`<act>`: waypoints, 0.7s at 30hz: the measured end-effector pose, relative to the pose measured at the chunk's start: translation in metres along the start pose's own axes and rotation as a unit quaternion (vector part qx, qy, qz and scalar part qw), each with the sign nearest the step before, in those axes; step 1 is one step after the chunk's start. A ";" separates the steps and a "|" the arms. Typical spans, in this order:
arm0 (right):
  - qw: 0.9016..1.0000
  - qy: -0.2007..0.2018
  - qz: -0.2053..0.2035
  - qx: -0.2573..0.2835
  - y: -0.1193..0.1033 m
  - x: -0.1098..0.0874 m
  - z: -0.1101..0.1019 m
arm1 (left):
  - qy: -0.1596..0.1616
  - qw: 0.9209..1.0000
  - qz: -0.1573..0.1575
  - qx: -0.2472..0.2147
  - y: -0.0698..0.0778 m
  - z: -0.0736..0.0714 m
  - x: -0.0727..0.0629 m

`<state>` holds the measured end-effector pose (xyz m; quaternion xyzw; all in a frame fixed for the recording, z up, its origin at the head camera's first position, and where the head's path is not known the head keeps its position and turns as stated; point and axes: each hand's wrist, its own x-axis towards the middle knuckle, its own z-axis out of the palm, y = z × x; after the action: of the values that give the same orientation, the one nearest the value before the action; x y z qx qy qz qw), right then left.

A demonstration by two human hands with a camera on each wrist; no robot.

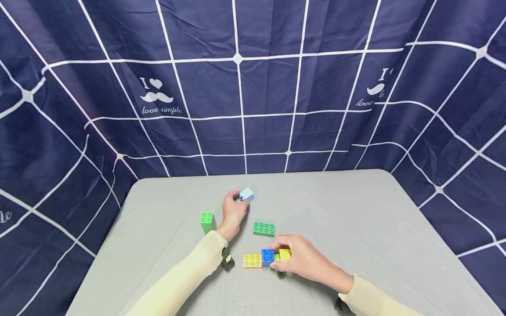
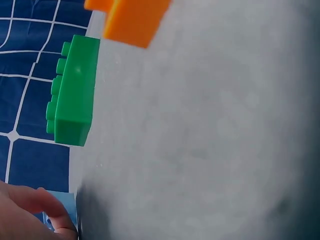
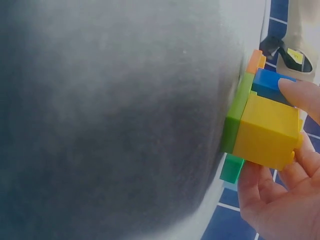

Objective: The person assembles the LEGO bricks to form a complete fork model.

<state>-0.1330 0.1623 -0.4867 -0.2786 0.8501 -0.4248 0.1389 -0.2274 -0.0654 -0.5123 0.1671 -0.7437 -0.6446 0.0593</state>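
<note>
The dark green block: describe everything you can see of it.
The dark green block is an oblong toy brick that looks like smooth plastic, with two rows of four round studs on top. It lies flat, studs up, on the grey table, beyond the blue block and nearer the person than the light blue block. Neither hand touches it.

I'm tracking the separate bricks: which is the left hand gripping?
The light blue brick, pinched in the left hand; the tall light green brick and flat dark green brick are ungripped.
</note>
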 end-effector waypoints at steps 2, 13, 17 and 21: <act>1.000 -0.001 0.000 0.001 0.000 0.001 0.001 | 0.003 1.000 -0.001 0.001 0.000 -0.001 0.000; 1.000 0.000 0.012 -0.002 -0.001 0.002 0.001 | -0.009 1.000 0.007 -0.026 0.001 -0.003 -0.002; 1.000 0.004 0.012 -0.009 0.000 0.001 0.001 | -0.019 0.999 0.002 -0.044 0.000 -0.003 -0.007; 1.000 0.004 0.010 -0.005 -0.001 0.001 0.002 | -0.015 0.999 0.004 -0.051 0.000 -0.004 -0.009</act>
<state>-0.1329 0.1599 -0.4872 -0.2688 0.8556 -0.4200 0.1387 -0.2174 -0.0662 -0.5107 0.1514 -0.7111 -0.6840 0.0592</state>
